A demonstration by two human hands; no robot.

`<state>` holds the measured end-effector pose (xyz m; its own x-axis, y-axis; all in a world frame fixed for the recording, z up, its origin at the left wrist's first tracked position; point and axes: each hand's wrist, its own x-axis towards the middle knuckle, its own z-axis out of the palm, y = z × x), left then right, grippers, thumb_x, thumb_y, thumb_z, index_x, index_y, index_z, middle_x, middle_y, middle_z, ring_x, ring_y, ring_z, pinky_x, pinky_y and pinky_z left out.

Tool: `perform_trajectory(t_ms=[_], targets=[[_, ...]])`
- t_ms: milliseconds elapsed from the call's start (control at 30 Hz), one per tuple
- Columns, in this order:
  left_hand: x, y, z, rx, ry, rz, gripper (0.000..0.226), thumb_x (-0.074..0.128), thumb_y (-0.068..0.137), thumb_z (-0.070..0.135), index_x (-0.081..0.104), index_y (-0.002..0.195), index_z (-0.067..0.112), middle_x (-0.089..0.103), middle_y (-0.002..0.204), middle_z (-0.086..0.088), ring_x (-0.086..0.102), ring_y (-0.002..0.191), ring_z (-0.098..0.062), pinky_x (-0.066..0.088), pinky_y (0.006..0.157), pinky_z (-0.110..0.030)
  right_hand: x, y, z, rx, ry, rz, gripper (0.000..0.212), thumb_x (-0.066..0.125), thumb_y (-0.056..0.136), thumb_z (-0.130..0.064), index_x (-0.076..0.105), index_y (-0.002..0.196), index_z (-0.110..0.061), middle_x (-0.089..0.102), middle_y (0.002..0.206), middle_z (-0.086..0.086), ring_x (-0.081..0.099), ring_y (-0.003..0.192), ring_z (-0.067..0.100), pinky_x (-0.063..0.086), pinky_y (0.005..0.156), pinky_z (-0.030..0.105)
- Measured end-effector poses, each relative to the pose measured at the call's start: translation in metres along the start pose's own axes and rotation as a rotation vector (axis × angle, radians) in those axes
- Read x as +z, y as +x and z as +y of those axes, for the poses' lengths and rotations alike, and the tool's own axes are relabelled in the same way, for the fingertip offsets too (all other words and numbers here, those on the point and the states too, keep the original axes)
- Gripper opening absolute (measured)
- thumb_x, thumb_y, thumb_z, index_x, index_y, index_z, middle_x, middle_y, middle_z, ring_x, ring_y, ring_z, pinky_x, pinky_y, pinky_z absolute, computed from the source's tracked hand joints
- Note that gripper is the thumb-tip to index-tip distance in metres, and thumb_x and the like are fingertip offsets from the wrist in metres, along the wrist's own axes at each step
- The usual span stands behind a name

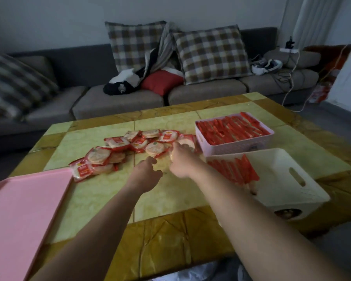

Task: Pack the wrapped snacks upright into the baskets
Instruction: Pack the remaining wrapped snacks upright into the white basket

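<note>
Right hand (180, 159) on a wrapped snack (185, 141) — left hand (148, 172) loosely curled, empty.

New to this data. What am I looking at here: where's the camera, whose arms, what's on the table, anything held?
There is no robot here. A person wears one wide-angle camera on the head, looking forward and down, so the two bare arms are their own.

The left hand and right hand reach toward a loose pile of wrapped snacks on the yellow-green table. The right hand touches the pile's right end; blur hides whether it grips a pack. The left hand seems empty.

At right, the pink basket is full of packs standing on edge. The white basket nearer the camera holds one partial row. A pink tray sits at lower left. Behind is a sofa with cushions.
</note>
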<state>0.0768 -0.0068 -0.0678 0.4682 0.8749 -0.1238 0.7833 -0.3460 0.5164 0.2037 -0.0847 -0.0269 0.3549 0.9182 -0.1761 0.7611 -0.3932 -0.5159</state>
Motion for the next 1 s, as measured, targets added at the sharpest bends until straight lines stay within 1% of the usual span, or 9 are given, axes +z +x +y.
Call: perform_trajectory(t_ms=[100,233,300,367,567,633,767,900,1000], targets=[[-0.004,0.026,-0.018,0.022,0.085,-0.007,0.060,0.061,0.091,0.021,0.041,0.147,0.021,0.052,0.144,-0.010,0.052,0.129,-0.030,0.047,0.101,-0.039,0.024,0.041,-0.002,0.195,-0.036,0.020,0.085,0.049,0.097,-0.010,-0.005,0.163,-0.006,-0.010,0.170,0.021,-0.004,0.156,0.045,0.013,0.125,0.053],[-0.004,0.068,-0.028,0.136,0.232,-0.017,0.069,0.059,0.093,0.030,0.029,0.156,0.029,0.029,0.163,-0.006,0.031,0.147,-0.030,0.034,0.115,-0.041,0.046,0.091,0.001,0.268,-0.094,0.076,0.091,0.050,0.100,-0.041,-0.008,0.164,-0.014,-0.020,0.171,0.013,-0.014,0.156,0.043,0.003,0.126,0.056],[0.001,0.076,-0.023,0.192,0.264,-0.058,0.070,0.053,0.096,0.046,0.021,0.158,0.035,0.011,0.169,0.000,0.009,0.155,-0.025,0.021,0.123,-0.045,0.050,0.089,0.006,0.260,-0.124,0.078,0.086,0.050,0.098,-0.045,0.004,0.164,-0.014,-0.010,0.171,0.014,-0.007,0.155,0.044,0.007,0.123,0.058],[0.007,0.101,-0.037,0.187,0.261,-0.061,0.063,0.042,0.096,0.058,0.027,0.154,0.040,0.014,0.168,0.003,0.004,0.155,-0.021,0.021,0.122,-0.051,0.065,0.105,0.000,0.185,-0.199,0.158,0.069,0.050,0.097,-0.039,0.028,0.158,-0.014,0.014,0.167,0.015,0.005,0.154,0.041,0.019,0.121,0.056],[-0.008,0.102,-0.043,0.195,0.342,0.145,0.046,0.038,0.097,0.056,0.063,0.124,0.029,0.053,0.139,-0.005,0.043,0.129,-0.033,0.041,0.105,-0.048,0.037,0.130,-0.001,0.206,-0.141,0.376,0.077,0.042,0.089,-0.066,0.043,0.149,-0.017,0.040,0.151,0.017,0.036,0.139,0.040,0.030,0.116,0.052],[-0.012,0.107,-0.044,0.221,0.372,0.107,0.043,0.043,0.097,0.052,0.064,0.123,0.025,0.054,0.132,-0.010,0.042,0.126,-0.034,0.044,0.103,-0.048,0.020,0.146,0.003,0.237,-0.157,0.307,0.076,0.048,0.091,-0.066,0.043,0.150,-0.018,0.031,0.157,0.015,0.030,0.143,0.041,0.029,0.115,0.052],[-0.015,0.128,-0.041,0.265,0.405,0.076,0.047,0.054,0.092,0.057,0.062,0.126,0.026,0.038,0.149,-0.011,0.023,0.143,-0.038,0.031,0.116,-0.052,0.010,0.176,0.014,0.257,-0.133,0.002,0.099,0.053,0.085,-0.078,0.008,0.164,-0.038,-0.009,0.173,0.002,-0.002,0.156,0.044,0.014,0.124,0.060],[-0.008,0.163,-0.052,0.238,0.399,-0.134,0.083,0.054,0.086,0.069,0.026,0.155,0.033,0.016,0.166,-0.002,0.011,0.153,-0.033,0.018,0.123,-0.054,0.020,0.189,0.012,0.229,-0.297,-0.149,0.095,0.045,0.085,-0.078,0.002,0.163,-0.044,-0.006,0.173,-0.003,0.000,0.157,0.041,0.009,0.124,0.061],[0.001,0.158,-0.061,0.282,0.370,-0.166,0.073,0.038,0.087,0.064,0.040,0.150,0.028,0.030,0.162,-0.003,0.021,0.150,-0.029,0.023,0.120,-0.054,0.026,0.186,0.001,0.213,-0.318,-0.178,0.092,0.047,0.090,-0.073,0.006,0.165,-0.037,0.001,0.172,0.006,0.009,0.156,0.040,0.013,0.125,0.052]])
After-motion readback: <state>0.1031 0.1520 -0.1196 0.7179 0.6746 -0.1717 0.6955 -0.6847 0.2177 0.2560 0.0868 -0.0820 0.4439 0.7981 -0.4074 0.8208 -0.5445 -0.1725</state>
